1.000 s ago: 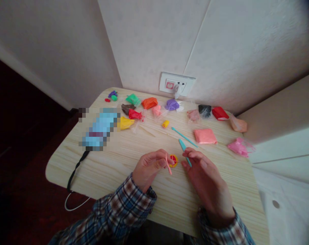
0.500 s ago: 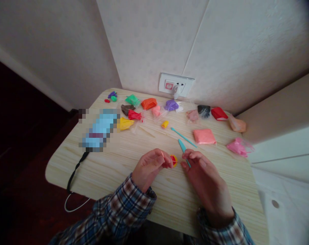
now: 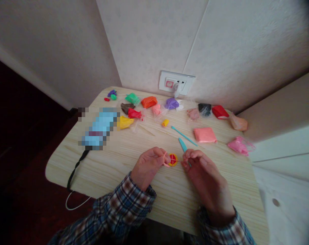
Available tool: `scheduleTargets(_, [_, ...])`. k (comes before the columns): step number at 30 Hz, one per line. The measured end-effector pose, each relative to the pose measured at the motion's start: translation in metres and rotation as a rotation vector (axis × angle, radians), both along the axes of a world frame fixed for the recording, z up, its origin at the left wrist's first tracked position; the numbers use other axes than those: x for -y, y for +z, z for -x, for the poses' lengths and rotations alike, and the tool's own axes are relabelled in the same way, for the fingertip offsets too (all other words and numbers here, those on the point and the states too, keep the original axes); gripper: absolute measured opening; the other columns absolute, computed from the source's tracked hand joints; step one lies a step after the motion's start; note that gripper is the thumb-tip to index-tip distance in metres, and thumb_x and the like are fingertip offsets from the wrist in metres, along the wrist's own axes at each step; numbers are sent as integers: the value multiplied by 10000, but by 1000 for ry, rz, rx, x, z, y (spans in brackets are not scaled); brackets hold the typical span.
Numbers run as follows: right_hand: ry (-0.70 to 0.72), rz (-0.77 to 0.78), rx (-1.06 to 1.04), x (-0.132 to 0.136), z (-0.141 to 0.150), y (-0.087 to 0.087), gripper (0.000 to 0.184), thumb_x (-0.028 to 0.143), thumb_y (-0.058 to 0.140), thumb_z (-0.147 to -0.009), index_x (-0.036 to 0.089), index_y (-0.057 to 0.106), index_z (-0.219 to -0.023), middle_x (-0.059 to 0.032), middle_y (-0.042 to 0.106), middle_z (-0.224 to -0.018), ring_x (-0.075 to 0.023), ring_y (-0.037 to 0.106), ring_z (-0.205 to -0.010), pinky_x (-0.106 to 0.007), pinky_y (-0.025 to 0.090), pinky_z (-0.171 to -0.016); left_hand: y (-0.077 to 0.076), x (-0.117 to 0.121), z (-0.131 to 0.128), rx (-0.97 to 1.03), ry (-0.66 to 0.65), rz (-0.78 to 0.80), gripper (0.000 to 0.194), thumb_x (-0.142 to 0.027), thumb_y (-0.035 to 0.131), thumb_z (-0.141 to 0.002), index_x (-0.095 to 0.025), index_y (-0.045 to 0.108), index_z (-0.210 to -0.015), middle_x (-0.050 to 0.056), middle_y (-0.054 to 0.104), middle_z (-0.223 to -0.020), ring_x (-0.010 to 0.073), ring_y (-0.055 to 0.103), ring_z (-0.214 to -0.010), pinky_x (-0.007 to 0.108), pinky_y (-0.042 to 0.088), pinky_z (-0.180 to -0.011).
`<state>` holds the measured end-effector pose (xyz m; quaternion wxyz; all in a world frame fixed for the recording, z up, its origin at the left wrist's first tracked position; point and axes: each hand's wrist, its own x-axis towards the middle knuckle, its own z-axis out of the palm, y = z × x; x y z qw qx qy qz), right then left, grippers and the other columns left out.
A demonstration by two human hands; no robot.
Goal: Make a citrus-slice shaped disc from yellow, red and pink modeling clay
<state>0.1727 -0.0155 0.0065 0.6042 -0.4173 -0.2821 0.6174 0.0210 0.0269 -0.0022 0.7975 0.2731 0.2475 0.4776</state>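
Note:
My left hand (image 3: pixel 149 166) is closed in a pinch on a thin pink clay strand (image 3: pixel 165 160), which pokes out at the fingertips. Just beside those fingers lies a small round red clay piece with a yellow rim and pale crossing lines (image 3: pixel 173 160). My right hand (image 3: pixel 205 177) pinches the end of a fine pinkish strand (image 3: pixel 179 161) that runs across from the disc's side. Partly hidden behind the right fingers is a turquoise clay knife (image 3: pixel 182 144). Beyond it rests a thin turquoise modelling stick (image 3: pixel 184 135).
Several bagged clay lumps line the back of the wooden table (image 3: pixel 105 177), with a coral clay pack (image 3: pixel 205 135) nearer. A small yellow piece (image 3: pixel 165 123) sits mid-table. A blurred phone (image 3: pixel 102 127) with a cable is at left. Small purple grapes (image 3: pixel 112 93) stand behind it.
The pink strand now shows more at my left fingertips, and a fine strand has appeared between the hands. More of the round piece is uncovered. My right fingers have drawn closer together.

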Motion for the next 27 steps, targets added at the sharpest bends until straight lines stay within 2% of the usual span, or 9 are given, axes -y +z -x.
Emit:
scheduleTargets(7, [39, -49, 76, 0, 0, 0, 169, 356, 555, -813, 224, 652, -855, -30, 539, -854, -153, 487, -821, -289, 422, -739, 3, 3, 1, -170, -76, -6, 313, -419, 749, -658, -124, 657, -609, 21, 583, -614, 123, 498, -638, 248, 365, -639])
scheduleTargets(12, [121, -107, 250, 2, -1, -4, 232, 394, 534, -833, 244, 648, -969, -43, 583, -956, -193, 519, -923, -350, 409, -822, 6, 4, 0, -282, -199, -137, 324, -441, 699, -704, -125, 663, -642, 29, 606, -648, 132, 515, -664, 256, 397, -676])
scheduleTargets(15, [158, -143, 363, 3, -1, -7, 160, 335, 549, -836, 249, 653, -921, -40, 575, -978, -188, 525, -950, -341, 412, -832, 8, 5, -2, -302, -240, -192, 328, -444, 690, -710, -126, 645, -641, 29, 607, -650, 136, 533, -670, 257, 419, -676])
scheduleTargets(19, [125, -175, 411, 3, 0, -9, 91, 256, 565, -831, 241, 645, -792, -25, 549, -939, -158, 534, -886, -326, 423, -810, 9, 6, -2, -322, -255, -212, 345, -460, 680, -714, -124, 638, -649, 36, 615, -656, 136, 540, -666, 254, 427, -660])
scheduleTargets(27, [86, -253, 504, 3, 1, -6, 114, 214, 581, -820, 273, 677, -831, -20, 541, -928, -153, 539, -876, -334, 443, -782, 8, 6, -3, -247, -256, -139, 392, -506, 700, -677, -120, 646, -645, 27, 606, -629, 139, 569, -657, 273, 459, -668])
